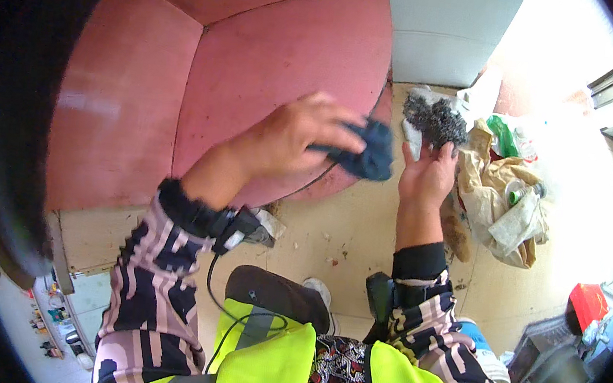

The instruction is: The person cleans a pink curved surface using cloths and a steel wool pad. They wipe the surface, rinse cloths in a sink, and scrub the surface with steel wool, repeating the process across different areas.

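Note:
My left hand, blurred, holds a bunched dark blue cloth over the rounded edge of a pink-red board. To the right, my right hand is turned palm up. Its fingers grip a dark grey, curly mass that looks like steel wool scourers. Behind the scourers a whitish cloth or plastic piece shows partly. The cloth and the scourers are apart.
Right of my right hand lies a crumpled beige bag with a green-capped bottle. A green plastic bag is behind it. A light grey panel stands ahead. Crumbs dot the tiled floor. A red box sits lower right.

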